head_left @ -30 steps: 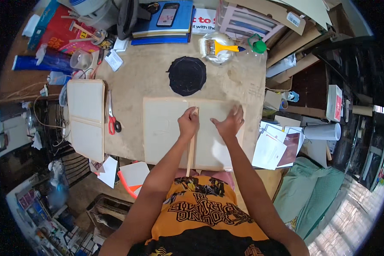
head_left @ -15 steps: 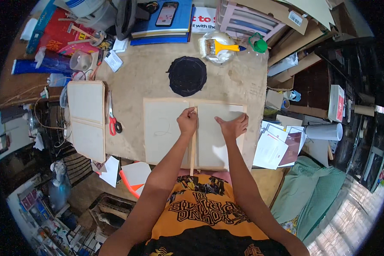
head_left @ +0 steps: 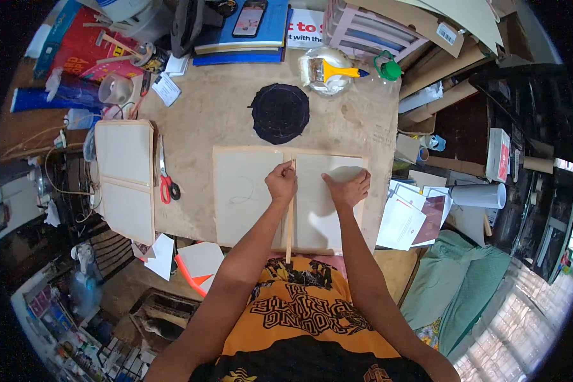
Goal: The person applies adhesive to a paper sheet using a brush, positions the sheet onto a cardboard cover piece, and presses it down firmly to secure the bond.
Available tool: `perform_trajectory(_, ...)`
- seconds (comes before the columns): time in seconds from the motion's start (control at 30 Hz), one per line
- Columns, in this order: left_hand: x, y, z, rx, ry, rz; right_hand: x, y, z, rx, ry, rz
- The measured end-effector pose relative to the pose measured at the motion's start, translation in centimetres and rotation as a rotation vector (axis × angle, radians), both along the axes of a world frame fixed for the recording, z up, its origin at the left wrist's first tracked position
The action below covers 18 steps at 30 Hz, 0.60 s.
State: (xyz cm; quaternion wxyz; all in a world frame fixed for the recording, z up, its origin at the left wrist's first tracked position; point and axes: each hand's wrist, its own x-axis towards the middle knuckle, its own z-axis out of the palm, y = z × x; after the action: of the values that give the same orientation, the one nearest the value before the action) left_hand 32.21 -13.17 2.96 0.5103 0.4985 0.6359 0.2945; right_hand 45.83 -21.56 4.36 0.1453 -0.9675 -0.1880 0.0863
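Two bare hands engaged. The left hand (head_left: 281, 183) pinches the far end of a long, thin, tan strip (head_left: 290, 226), apparently to keep it straight along the board's middle. The right hand (head_left: 349, 188) is spread, thumb apart — probably steadying the pale grey, tan-edged double board (head_left: 248, 172); pressure cannot be confirmed. The board lies along the tabletop's (head_left: 204, 114) near edge, the strip projecting past it. Beyond sits a black, round, fabric-like disc (head_left: 280, 113). Toward the left edge: red-and-black-handled scissors (head_left: 165, 181). Near the far right corner, a yellow-handled flat brush (head_left: 340, 71) lies across a whitish round container (head_left: 328, 90) — presumably keeping bristles off the surface.
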Motion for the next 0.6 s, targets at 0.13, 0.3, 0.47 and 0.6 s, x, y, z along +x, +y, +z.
perform_trajectory(0.13, 0.3, 0.0, 0.3, 0.026, 0.012, -0.011, 0.4, -0.2, -0.3, -0.014, 0.017, -0.020)
perform_trajectory(0.3, -0.3, 0.1, -1.4, 0.086, 0.050, -0.026, 0.0, 0.3, 0.0, -0.015, 0.032, -0.018)
perform_trajectory(0.47, -0.1, -0.1, -1.5, 0.068, 0.032, -0.006, 0.2, 0.3, 0.0, -0.032, 0.038, -0.043)
perform_trajectory(0.6, -0.2, -0.1, -1.7, 0.053, 0.046, -0.027, 0.2, 0.4, 0.0, -0.057, 0.045, -0.045)
